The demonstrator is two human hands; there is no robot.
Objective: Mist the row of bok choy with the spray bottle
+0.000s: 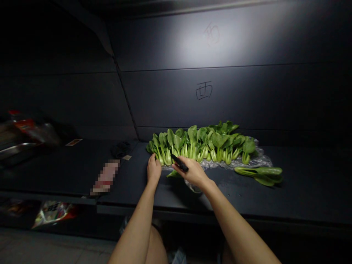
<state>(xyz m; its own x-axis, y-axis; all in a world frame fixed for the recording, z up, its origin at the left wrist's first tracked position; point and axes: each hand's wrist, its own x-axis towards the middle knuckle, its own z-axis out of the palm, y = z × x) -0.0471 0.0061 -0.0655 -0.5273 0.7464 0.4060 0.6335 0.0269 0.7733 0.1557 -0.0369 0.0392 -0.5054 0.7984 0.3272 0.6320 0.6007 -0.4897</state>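
A row of bok choy point(192, 143) stands upright along the back of the dark shelf, leaves up and pale stems toward me. My left hand point(154, 169) is at the row's left end, fingers stretched toward the outermost stems and seemingly touching them. In my right hand point(194, 170) is what looks like a spray bottle point(179, 162), its black head pointing up and left and its clear body mostly hidden under the hand. A green leaf point(173, 174) lies just below the black head. One bok choy point(260, 175) lies on its side at the right.
Crumpled clear plastic point(261, 159) lies under and beside the row. The dark back panel point(170, 99) rises behind it. To the left are a blurred-out flat item point(106, 178), a dark bundle point(121, 149) and packets point(27, 128). More packets point(53, 212) sit on the lower shelf.
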